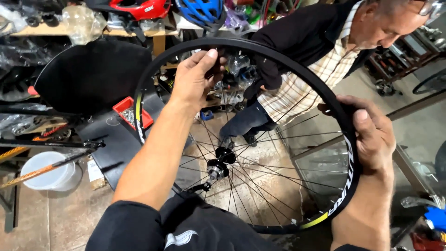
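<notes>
Red tray (133,111) on black bench, white bucket (49,171) below, helmets on shelf (93,32)

Worn beige tile floor (60,218). Cluttered wooden shelf (93,32) far left holding red helmet (141,8) and blue helmet (200,10). White plastic bucket (46,171) near left. Even indoor light.

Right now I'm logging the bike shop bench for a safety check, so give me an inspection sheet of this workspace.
Surface: tiled floor, dusty; dark bench top.
Job's things: black spoked wheel held upright, hub at centre.
Clutter: red parts tray, white bucket, helmets on the shelf.
Grippers: left hand grips the rim's top; right hand grips its right side.
Cables: nothing seen.
Surroundings: another person bends close behind the wheel.
</notes>
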